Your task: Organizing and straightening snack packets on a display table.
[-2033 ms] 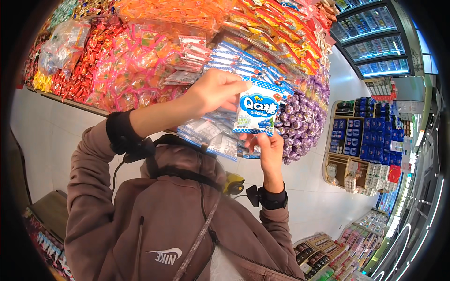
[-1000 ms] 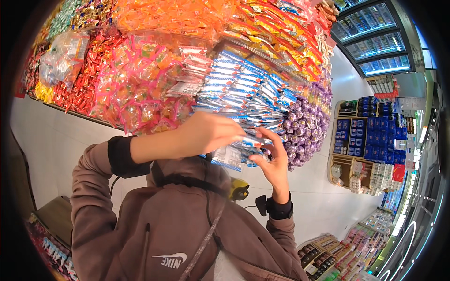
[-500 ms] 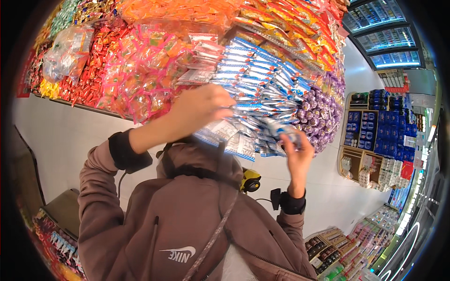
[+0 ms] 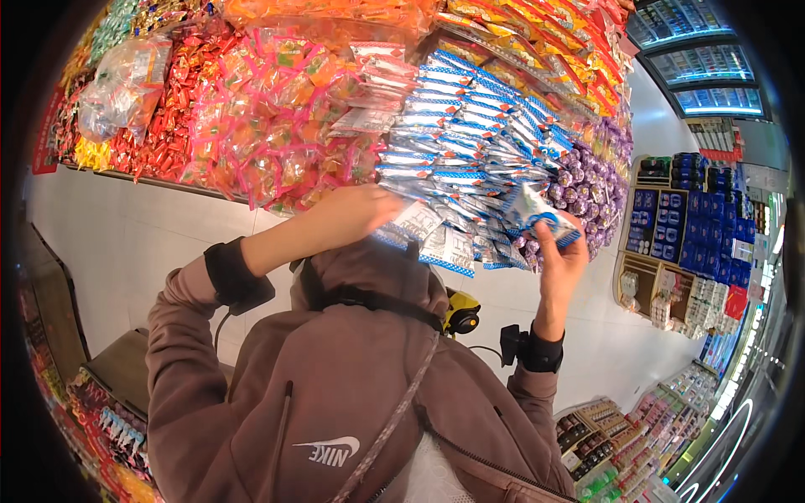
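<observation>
My right hand (image 4: 563,256) is closed on a blue-and-white candy packet (image 4: 532,205), held tilted over the right part of a pile of similar packets (image 4: 457,109), beside purple-wrapped round sweets (image 4: 591,176). My left hand (image 4: 356,211) is at the front left edge of that pile, next to pink-edged clear packets (image 4: 277,142); motion smears its fingers, so I cannot tell what, if anything, they hold.
Orange and red sweets (image 4: 545,50) fill the display's back and left, with a clear plastic bag (image 4: 117,92) on top. At right stand glass-door coolers (image 4: 696,63) and shelves of blue packs (image 4: 704,226); more goods (image 4: 587,436) line the lower right.
The packet was upright between both hands two seconds ago; now my right hand alone has it, further right and tilted. My left hand has moved down and left, away from it.
</observation>
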A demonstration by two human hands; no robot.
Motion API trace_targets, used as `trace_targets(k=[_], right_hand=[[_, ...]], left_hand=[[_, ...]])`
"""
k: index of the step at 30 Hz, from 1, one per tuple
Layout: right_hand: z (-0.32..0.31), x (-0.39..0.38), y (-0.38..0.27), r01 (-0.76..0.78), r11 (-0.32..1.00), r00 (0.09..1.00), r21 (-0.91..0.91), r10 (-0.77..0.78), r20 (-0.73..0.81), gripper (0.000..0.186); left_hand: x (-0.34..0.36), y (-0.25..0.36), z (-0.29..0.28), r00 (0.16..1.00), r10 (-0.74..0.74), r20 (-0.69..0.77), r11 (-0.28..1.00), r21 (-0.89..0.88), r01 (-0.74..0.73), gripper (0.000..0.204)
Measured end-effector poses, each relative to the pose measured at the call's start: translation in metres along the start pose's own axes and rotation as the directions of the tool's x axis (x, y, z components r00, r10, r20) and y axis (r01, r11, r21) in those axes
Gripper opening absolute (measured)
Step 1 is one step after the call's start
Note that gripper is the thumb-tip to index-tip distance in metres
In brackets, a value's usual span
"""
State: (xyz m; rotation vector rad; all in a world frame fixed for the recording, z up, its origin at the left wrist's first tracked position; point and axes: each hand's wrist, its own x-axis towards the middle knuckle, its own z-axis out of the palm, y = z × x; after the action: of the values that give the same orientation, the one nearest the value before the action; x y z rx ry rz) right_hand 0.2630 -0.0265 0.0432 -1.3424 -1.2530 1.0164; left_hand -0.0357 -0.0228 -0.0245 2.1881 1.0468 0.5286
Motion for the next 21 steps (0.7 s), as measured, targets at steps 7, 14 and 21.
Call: trace_targets(k=[7, 14, 21], right_hand=[[0.067, 0.001, -0.005, 0.281, 0.917, 0.884, -0.284, -0.132, 0.448, 0.022], [0.096, 0.01, -0.001, 0.716, 0.513, 0.644, -0.473, -0.226, 0.731, 0.028], [0.12, 0.01, 0.002, 0.875, 0.132, 0.475, -0.466, -0.047, 0.879, 0.023]], left_hand=[[0.009, -0.003, -0.003, 0.989, -0.13, 0.069, 0.969, -0.204, 0.141, 0.043], [0.012, -0.01, -0.001, 0.996, -0.091, 0.005, 0.963, -0.256, 0.089, 0.05], [0.012, -0.015, 0.002, 0.997, -0.051, -0.055, 0.959, -0.28, 0.034, 0.054]])
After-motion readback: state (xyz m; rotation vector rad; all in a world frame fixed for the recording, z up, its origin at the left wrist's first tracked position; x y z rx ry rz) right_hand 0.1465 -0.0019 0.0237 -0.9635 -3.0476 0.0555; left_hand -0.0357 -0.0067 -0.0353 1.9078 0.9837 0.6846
